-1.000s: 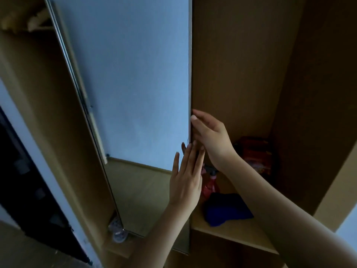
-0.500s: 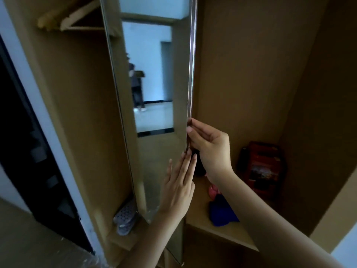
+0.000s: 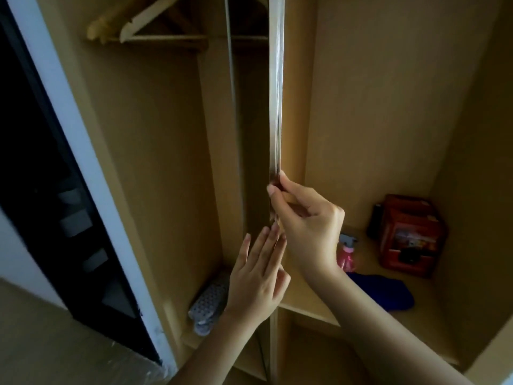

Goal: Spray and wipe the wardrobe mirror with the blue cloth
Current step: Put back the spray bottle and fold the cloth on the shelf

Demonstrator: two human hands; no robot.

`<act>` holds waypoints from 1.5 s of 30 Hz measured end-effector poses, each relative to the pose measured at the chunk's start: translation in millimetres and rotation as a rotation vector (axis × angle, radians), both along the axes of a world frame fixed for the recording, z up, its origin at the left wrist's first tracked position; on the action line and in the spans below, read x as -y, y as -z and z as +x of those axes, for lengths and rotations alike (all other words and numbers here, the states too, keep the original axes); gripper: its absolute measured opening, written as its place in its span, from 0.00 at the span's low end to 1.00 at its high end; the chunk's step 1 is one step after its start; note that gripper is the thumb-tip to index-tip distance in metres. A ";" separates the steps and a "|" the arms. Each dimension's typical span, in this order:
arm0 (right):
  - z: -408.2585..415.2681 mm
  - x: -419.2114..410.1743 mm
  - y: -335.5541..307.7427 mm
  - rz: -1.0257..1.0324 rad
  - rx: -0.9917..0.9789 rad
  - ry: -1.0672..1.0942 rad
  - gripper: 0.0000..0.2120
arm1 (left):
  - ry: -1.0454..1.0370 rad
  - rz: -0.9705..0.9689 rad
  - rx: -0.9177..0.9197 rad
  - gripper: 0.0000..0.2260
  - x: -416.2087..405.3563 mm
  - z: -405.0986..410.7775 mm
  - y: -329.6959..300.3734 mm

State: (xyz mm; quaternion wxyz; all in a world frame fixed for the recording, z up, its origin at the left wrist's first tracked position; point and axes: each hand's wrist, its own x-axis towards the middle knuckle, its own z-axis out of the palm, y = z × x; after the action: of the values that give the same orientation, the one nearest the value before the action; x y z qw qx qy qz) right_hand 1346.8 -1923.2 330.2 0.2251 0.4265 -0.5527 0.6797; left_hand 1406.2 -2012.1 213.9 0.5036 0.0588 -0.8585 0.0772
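Note:
The wardrobe mirror (image 3: 251,129) stands almost edge-on to me, a narrow strip with a pale metal edge (image 3: 276,93). My right hand (image 3: 308,226) pinches that edge at mid height with curled fingers and thumb. My left hand (image 3: 256,279) lies flat with straight fingers against the mirror face just below. The blue cloth (image 3: 385,294) lies crumpled on the wooden shelf (image 3: 313,309) inside the wardrobe, right of my right wrist. A pink spray bottle (image 3: 347,252) with a grey trigger stands behind the cloth, partly hidden by my wrist.
A red box (image 3: 408,234) stands at the shelf's back right corner. Grey dotted slippers (image 3: 208,307) lie low in the left compartment. Wooden hangers (image 3: 133,23) hang at the top left. A white door frame (image 3: 83,151) and dark opening lie to the left.
The mirror has swung from facing me to nearly edge-on, its reflection narrowing to a strip. Both hands stayed on it, and the view shifted left, uncovering the shelf items.

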 end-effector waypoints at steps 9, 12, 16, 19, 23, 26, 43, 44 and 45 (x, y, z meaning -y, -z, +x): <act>35.1 44.9 -0.9 0.011 -0.113 0.140 0.11 | 0.072 -0.001 0.030 0.33 53.1 31.1 4.5; 43.3 55.2 -6.9 0.050 -0.143 0.196 0.15 | 0.086 0.007 0.039 0.30 61.8 35.6 4.0; 52.8 71.3 -22.3 0.130 -0.277 0.318 0.27 | 0.156 0.022 0.015 0.21 66.5 42.8 -4.2; 56.9 80.9 -45.6 0.182 -0.459 0.423 0.29 | 0.195 0.016 -0.069 0.21 67.1 40.6 -24.9; 56.3 90.9 -86.4 0.321 -0.651 0.679 0.30 | 0.184 0.013 -0.146 0.23 64.9 32.3 -58.5; 54.9 99.1 -111.3 0.383 -0.699 0.793 0.32 | 0.148 0.007 -0.172 0.24 66.9 25.6 -67.8; 29.6 133.4 -141.3 0.355 -0.707 0.986 0.33 | 0.209 -0.030 -0.183 0.32 102.2 -0.4 -52.0; 26.5 134.3 -141.5 0.360 -0.706 0.987 0.33 | 0.214 -0.026 -0.183 0.32 103.4 -3.5 -51.9; 23.2 135.1 -141.4 0.365 -0.703 0.984 0.33 | 0.217 -0.024 -0.183 0.33 104.4 -6.9 -51.7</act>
State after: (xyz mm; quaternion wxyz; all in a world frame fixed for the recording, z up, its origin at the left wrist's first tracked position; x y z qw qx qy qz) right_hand 1370.1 -2058.2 471.6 0.6030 0.3518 -0.6843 0.2105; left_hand 1399.3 -2116.5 265.7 0.5859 -0.0337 -0.8092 0.0271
